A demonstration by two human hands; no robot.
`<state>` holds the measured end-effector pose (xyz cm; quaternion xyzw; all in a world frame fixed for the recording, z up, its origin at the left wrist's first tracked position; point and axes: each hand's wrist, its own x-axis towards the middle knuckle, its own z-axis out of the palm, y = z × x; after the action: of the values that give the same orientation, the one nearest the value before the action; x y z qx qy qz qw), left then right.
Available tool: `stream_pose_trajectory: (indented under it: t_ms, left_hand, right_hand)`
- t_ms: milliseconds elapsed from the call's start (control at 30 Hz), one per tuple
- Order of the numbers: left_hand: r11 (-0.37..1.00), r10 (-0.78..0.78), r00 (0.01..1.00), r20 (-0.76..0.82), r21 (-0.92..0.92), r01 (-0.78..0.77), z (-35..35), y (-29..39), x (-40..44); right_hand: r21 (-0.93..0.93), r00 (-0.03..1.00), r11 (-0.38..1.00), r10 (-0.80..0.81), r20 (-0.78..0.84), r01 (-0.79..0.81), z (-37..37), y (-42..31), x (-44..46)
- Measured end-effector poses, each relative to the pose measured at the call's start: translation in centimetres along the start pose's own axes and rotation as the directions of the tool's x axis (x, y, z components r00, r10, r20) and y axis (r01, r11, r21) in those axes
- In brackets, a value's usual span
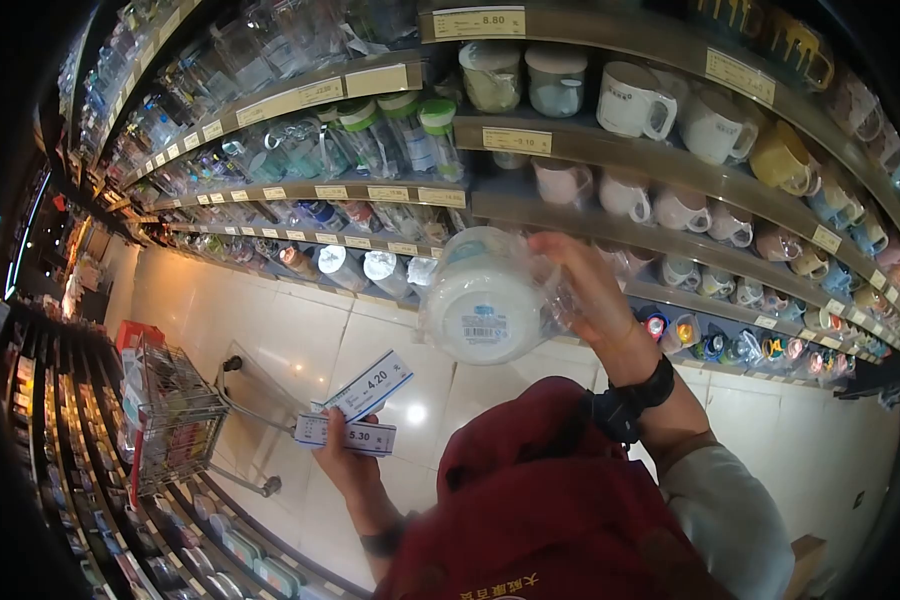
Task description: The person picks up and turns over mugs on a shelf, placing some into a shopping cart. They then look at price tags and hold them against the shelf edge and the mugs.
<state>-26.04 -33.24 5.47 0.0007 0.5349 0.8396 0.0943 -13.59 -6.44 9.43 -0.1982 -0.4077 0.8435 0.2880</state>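
Wrapped cup (480,312) fills my right hand (588,290); my left hand (346,458) pinches price labels (368,388). Mug shelves (610,150) stand ahead, a cart (178,425) leftward.

curved shelves (570,140) line an aisle of glossy pale floor tiles (270,320) reflecting light.

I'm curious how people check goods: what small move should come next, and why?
Probably raise the left hand's price labels toward the barcode sticker to compare: the right hand holds the wrapped container with its stickered base showing.
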Motion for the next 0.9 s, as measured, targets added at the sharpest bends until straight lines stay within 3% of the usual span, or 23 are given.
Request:
stream_pose_trajectory:
  t_ms: [900]
  left_hand:
    - [0.998, -0.023, 0.999, 0.040, 0.059, 0.020, -0.38, -0.47, -0.27]
  right_hand:
    - [0.085, 1.000, 0.996, 0.031, -0.006, -0.030, 0.08, -0.26, 0.03]
